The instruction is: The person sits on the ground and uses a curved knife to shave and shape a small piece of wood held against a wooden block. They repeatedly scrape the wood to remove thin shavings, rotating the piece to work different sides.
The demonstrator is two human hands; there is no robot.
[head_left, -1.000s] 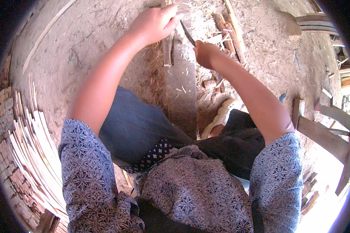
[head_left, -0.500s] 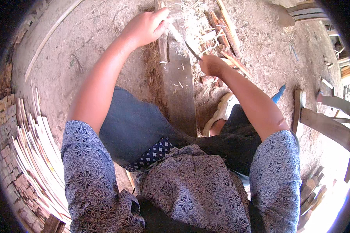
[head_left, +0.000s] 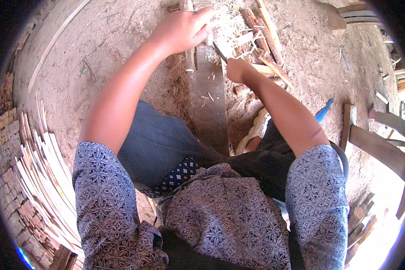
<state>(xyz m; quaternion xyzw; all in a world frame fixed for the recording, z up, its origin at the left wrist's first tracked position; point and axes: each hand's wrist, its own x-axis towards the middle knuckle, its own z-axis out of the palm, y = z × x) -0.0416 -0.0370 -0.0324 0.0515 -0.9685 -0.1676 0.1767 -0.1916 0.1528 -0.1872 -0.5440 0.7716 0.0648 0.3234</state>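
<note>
Near the top of the view my left hand (head_left: 184, 29) is closed around a short pale piece of wood (head_left: 210, 38), mostly hidden by the fingers. My right hand (head_left: 239, 71), lower and to the right, grips a knife, its handle covered by my fist. The dark, narrow knife blade (head_left: 219, 52) points up and left, its tip close to the pale wood; whether they touch I cannot tell. Both hands are over or beside a long worn plank (head_left: 208, 99) that runs toward me between my legs.
Wood shavings (head_left: 227, 20) and split wooden sticks (head_left: 267, 33) lie on the dirt floor right of the plank. Long pale strips (head_left: 49, 175) and stacked wood (head_left: 6, 171) fill the left side. A wooden frame (head_left: 375, 146) stands at the right, with a blue object (head_left: 325, 109) nearby.
My left hand has moved a little right with the pale wood. My right hand has shifted slightly left with the knife, so the hands are closer together.
</note>
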